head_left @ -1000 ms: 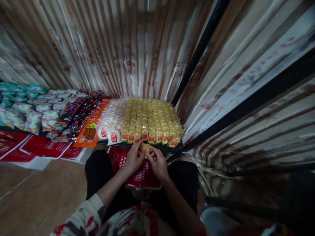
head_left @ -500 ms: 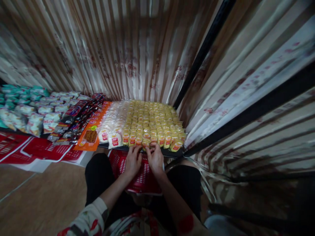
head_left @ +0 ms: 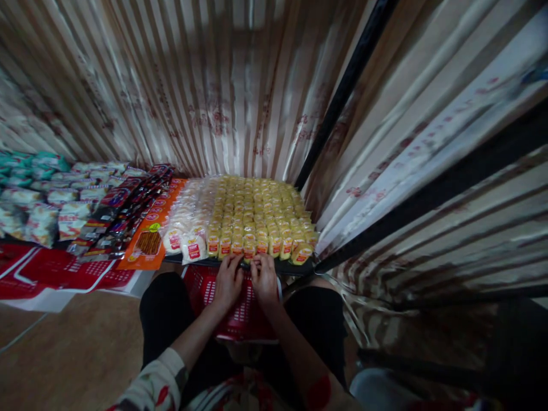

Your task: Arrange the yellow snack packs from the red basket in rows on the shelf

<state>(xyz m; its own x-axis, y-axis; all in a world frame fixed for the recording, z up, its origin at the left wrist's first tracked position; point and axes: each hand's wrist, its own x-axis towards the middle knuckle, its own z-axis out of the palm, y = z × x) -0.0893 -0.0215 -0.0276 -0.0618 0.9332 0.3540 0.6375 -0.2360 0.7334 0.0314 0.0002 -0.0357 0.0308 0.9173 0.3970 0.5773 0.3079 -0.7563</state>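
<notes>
Rows of small yellow wrapped snack packets [head_left: 257, 214] stand close together on a dark shelf [head_left: 201, 262], red and white labels showing along the front. At the shelf's front edge, just below the middle front packets, my left hand [head_left: 229, 279] has its fingers bent and closed. Beside it, a small gap away, my right hand [head_left: 264, 279] is closed in the same way, fingertips by the packet bottoms. Whatever lies between the fingertips is too small and dark to make out. Beneath both hands, a red plastic basket [head_left: 237, 328] sits between the knees.
White wrapped packets [head_left: 188, 220] adjoin the yellow ones on the left. Farther left lie an orange bag [head_left: 149, 237], dark snack bags [head_left: 122, 208], and white and teal packs [head_left: 47, 162]. A striped curtain [head_left: 214, 74] hangs behind. Black poles [head_left: 428, 194] slant along the right.
The view has shifted slightly, so the goods appear farther left. My right fingers have dropped a little from the front packets, uncovering a label. The middle front packets now look more even.
</notes>
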